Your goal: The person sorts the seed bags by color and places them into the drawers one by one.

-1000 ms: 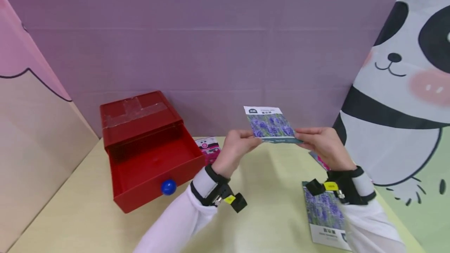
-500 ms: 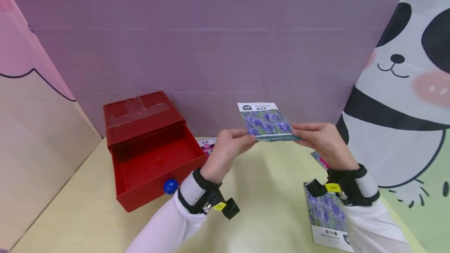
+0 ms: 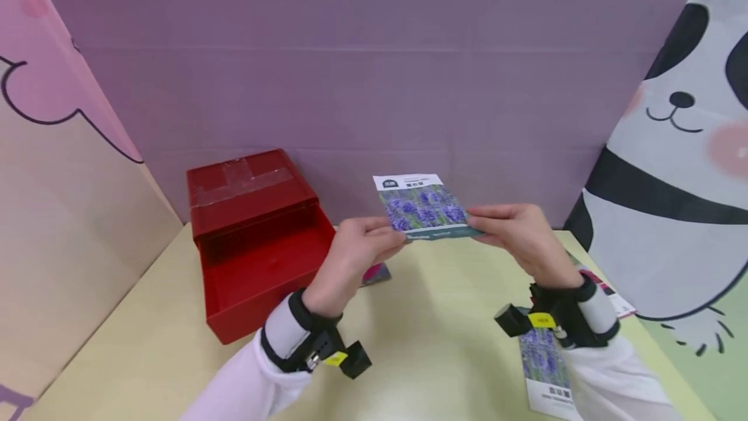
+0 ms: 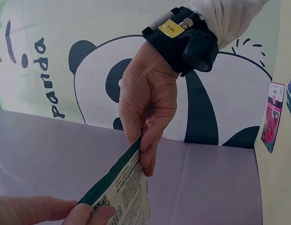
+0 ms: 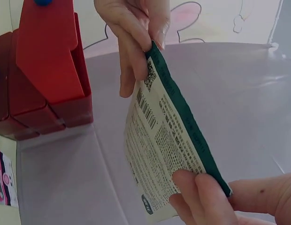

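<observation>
A: Gripping what, and by which hand?
B: Gripping a packet with both. Pinched at the near left corner by the left hand, at the near right corner by the right hand.

A: Loose or tight at the fingers?
B: Closed on both sides, down to the thickness of the packet. Nipped between thumb and fingertips at each corner.

A: Lying down or lifted?
B: Lifted, well apart from the table, between the two hands. Turned with purple flowers towards the head camera and with the green edge nearest the person. Printed on the back with small text and a barcode, going by the wrist views.

A: And on the left?
B: Can see a red box, standing open, patched on top with clear tape. Can also spot a pink packet just right of it, mostly hidden behind the left hand.

A: On the right?
B: Can see a lavender packet flat on the table, partly behind the right sleeve. Can find a second pink packet near it, and beyond, a panda printed on the side wall.
</observation>
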A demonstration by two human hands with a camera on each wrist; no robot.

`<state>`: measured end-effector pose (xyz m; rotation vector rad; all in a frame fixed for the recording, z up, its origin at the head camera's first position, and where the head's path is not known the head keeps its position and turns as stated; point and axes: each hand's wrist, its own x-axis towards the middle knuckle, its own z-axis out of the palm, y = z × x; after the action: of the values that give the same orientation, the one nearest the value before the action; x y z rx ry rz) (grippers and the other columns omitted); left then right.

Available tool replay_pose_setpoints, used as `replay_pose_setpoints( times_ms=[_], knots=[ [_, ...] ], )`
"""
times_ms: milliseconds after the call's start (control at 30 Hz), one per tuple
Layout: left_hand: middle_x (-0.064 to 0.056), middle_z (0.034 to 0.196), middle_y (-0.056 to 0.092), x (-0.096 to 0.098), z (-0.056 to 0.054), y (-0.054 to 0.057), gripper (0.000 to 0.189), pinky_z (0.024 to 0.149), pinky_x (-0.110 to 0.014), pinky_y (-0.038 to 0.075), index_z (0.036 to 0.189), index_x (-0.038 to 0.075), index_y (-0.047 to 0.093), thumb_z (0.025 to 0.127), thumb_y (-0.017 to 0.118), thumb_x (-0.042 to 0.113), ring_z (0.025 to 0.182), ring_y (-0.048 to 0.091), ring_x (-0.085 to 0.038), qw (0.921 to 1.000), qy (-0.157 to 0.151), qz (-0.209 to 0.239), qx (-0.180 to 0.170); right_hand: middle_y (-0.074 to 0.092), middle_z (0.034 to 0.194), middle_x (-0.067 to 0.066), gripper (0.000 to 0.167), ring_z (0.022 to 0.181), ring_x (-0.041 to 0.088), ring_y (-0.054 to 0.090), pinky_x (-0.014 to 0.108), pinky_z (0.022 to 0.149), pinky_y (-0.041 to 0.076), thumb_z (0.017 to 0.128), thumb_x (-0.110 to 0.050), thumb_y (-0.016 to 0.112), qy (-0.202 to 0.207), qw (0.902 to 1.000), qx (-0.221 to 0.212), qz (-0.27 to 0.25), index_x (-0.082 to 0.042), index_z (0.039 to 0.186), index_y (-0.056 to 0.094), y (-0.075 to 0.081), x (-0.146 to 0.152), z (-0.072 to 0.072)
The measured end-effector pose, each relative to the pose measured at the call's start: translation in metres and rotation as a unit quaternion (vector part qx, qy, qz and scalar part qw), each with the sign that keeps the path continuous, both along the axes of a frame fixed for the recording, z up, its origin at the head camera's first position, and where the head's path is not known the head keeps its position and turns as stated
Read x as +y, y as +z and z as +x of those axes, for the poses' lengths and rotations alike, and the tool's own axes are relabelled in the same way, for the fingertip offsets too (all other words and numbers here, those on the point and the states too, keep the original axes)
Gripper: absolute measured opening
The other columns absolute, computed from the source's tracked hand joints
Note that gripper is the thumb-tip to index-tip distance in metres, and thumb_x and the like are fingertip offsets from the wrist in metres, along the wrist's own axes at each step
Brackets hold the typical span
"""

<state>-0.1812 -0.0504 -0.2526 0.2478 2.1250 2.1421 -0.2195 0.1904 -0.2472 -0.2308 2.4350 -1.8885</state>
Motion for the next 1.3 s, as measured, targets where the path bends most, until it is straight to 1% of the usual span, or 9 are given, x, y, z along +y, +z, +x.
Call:
replay_pose_setpoints(
  times_ms=[133,267,367,467,667,867,967,1100,1300],
  knots=[
    [-0.009,0.102,0.067,-0.01,0.004,0.0,0.031,0.084,-0.033,0.05,0.116,0.003,0.062,0.087,0.061,0.012,0.092,0.063,-0.019,0.9998,0.013,-0.014,0.002,0.054,0.121,0.024,0.041,0.086,0.004,0.062,0.023,0.079,0.051,0.087,-0.009,0.06,0.006,0.9999,-0.004,0.013,0.012,0.121,0.051,0.0,-0.011,0.0],
    [-0.009,0.102,0.067,-0.021,0.008,0.0,0.033,0.083,-0.033,0.051,0.117,0.003,0.061,0.086,0.063,0.013,0.089,0.064,-0.019,0.9991,0.029,-0.031,-0.009,0.054,0.119,0.027,0.039,0.083,0.006,0.063,0.024,0.078,0.051,0.087,-0.007,0.06,0.013,0.9999,-0.005,-0.003,0.013,0.119,0.052,-0.001,-0.023,0.0],
    [-0.009,0.1,0.067,-0.029,0.01,0.001,0.033,0.082,-0.033,0.052,0.116,0.003,0.061,0.085,0.063,0.013,0.087,0.063,-0.018,0.9977,0.042,-0.049,-0.02,0.055,0.118,0.027,0.038,0.082,0.007,0.064,0.024,0.077,0.052,0.086,-0.007,0.061,0.014,0.9999,-0.006,-0.007,0.012,0.118,0.053,-0.001,-0.032,0.0],
    [-0.008,0.1,0.067,-0.036,0.013,0.002,0.033,0.083,-0.032,0.051,0.117,0.004,0.061,0.086,0.063,0.014,0.089,0.063,-0.018,0.9967,0.049,-0.058,-0.029,0.056,0.117,0.027,0.037,0.082,0.009,0.064,0.025,0.077,0.052,0.086,-0.008,0.062,0.015,0.9998,-0.01,-0.003,0.011,0.117,0.055,-0.001,-0.04,0.0],
    [-0.01,0.109,0.064,-0.05,0.02,0.003,0.04,0.087,-0.036,0.048,0.125,0.002,0.054,0.088,0.06,0.017,0.097,0.062,-0.021,0.9948,0.056,-0.078,-0.033,0.059,0.114,0.025,0.034,0.082,0.011,0.064,0.027,0.077,0.052,0.086,-0.006,0.062,0.024,0.9996,-0.012,-0.006,0.01,0.115,0.057,-0.004,-0.056,0.0],
    [-0.012,0.112,0.063,-0.059,0.028,0.004,0.038,0.089,-0.039,0.046,0.124,0.003,0.054,0.089,0.059,0.016,0.102,0.061,-0.027,0.9938,0.071,-0.07,-0.049,0.062,0.109,0.022,0.032,0.082,0.013,0.065,0.028,0.076,0.053,0.084,-0.007,0.064,0.037,0.9992,-0.006,-0.011,0.009,0.112,0.06,-0.007,-0.067,0.003],
    [-0.013,0.112,0.063,-0.062,0.031,0.004,0.038,0.088,-0.038,0.046,0.124,0.002,0.055,0.089,0.059,0.016,0.102,0.06,-0.027,0.9941,0.073,-0.06,-0.053,0.064,0.106,0.021,0.032,0.082,0.014,0.066,0.029,0.076,0.053,0.083,-0.008,0.065,0.042,0.9991,0.001,-0.01,0.009,0.11,0.061,-0.007,-0.07,0.004],
    [-0.014,0.112,0.062,-0.066,0.035,0.002,0.038,0.088,-0.038,0.046,0.123,0.001,0.055,0.089,0.059,0.018,0.103,0.06,-0.027,0.9948,0.069,-0.056,-0.049,0.064,0.104,0.02,0.031,0.081,0.014,0.066,0.029,0.075,0.053,0.083,-0.008,0.065,0.048,0.9988,0.006,-0.012,0.008,0.109,0.062,-0.007,-0.073,0.005],
    [-0.01,0.114,0.062,-0.074,0.043,0.001,0.042,0.087,-0.038,0.048,0.125,0.005,0.054,0.087,0.062,0.022,0.104,0.06,-0.026,0.9917,0.082,-0.078,-0.061,0.065,0.103,0.02,0.031,0.081,0.015,0.066,0.03,0.076,0.053,0.083,-0.008,0.065,0.061,0.998,0.0,-0.017,0.008,0.109,0.062,-0.006,-0.082,0.008]
  ],
)
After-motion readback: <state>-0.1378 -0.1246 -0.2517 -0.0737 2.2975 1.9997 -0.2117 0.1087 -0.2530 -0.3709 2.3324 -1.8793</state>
